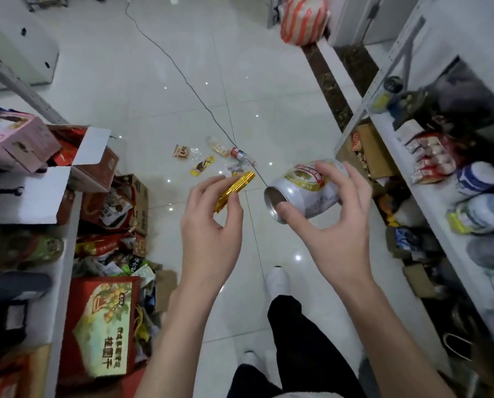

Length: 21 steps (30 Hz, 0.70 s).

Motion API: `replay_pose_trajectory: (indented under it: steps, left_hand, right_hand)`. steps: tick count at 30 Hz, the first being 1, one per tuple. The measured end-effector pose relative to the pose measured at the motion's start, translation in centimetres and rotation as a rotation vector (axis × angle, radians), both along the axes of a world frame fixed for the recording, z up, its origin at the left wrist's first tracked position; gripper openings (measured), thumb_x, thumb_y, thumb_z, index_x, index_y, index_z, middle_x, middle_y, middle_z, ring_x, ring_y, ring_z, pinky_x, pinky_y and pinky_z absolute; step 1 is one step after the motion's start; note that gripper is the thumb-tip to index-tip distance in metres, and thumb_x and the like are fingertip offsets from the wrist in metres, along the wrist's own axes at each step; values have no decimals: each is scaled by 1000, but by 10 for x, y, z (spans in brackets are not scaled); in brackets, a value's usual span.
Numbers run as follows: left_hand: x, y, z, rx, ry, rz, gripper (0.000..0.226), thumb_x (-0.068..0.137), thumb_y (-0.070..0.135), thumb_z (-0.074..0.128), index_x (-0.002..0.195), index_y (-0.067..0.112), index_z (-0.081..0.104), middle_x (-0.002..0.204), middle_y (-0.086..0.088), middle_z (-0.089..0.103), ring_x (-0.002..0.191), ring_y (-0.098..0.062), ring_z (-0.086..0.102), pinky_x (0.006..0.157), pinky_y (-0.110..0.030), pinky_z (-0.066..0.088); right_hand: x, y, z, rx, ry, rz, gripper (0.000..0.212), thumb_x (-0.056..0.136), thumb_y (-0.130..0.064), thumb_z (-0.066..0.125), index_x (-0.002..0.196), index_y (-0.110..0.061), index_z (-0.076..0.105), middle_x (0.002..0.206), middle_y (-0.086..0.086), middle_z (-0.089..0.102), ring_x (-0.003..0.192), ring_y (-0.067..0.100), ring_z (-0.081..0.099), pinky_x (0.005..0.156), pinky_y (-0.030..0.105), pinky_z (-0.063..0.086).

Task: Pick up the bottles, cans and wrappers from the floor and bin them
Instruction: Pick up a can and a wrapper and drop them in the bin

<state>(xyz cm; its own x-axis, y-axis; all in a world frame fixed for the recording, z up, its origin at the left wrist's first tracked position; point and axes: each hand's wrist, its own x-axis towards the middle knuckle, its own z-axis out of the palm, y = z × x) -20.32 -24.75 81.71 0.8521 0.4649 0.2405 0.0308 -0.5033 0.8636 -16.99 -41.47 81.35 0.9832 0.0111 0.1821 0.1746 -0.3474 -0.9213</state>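
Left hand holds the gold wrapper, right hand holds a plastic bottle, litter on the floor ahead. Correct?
No: head view shows the right hand gripping a silver can, not a plastic bottle. The left hand does hold the gold wrapper, and litter lies on the floor ahead.

Gold wrapper (234, 191): lower end tucked away behind the left hand (211, 234).
Can (306, 191): label partly under the right hand (335, 225).
Floor litter (202, 165): too small to read.
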Motion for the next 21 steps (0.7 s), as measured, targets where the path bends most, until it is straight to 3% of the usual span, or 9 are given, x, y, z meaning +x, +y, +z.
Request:
replay_pose_trajectory:
  steps: [15,18,21]
  left_hand:
    - [-100,-171,-13,1,110,-411,24,97,15,59,117,23,70,118,5,62,109,5,55,88,-5,38]
    - [-111,-229,-26,7,149,-507,24,98,17,59,118,22,70,118,5,62,110,2,56,88,-6,40]
    - [-127,-297,-44,13,191,-597,24,98,18,58,119,21,70,119,5,62,111,-1,57,88,-7,41]
  right_hand:
    - [-174,-175,-5,21,59,-434,64,73,-41,89,130,-36,59,154,-2,31,146,1,30,102,2,32]
    - [-205,-229,-14,-10,78,-523,62,74,-36,90,127,-37,58,154,6,32,142,-12,25,100,-3,27]
    - [-237,-295,-26,-40,140,-621,62,72,-37,88,127,-38,58,154,2,33,134,-25,19,98,-6,20]
